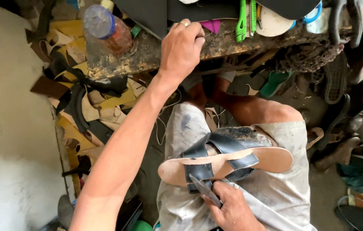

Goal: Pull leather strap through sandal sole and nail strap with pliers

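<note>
A sandal with a tan sole [271, 159] and black leather straps [222, 145] lies upside-down across my lap, on pale stained shorts. My right hand [234, 209] sits at the near edge of the sandal, gripping a flat metal blade [204, 189] whose tip rests by a black strap end. My left hand [183, 45] reaches far forward to the dirty wooden workbench [147, 55]. Its fingers are curled together at the bench edge, and whatever is between them is hidden.
A plastic bottle with a blue cap [102, 30] stands on the bench's left end. Green cutter knives [245, 17] and dark sole sheets lie on the bench top. Tan and black leather scraps [83, 107] pile up at left. Worn shoes [335, 79] lie at right.
</note>
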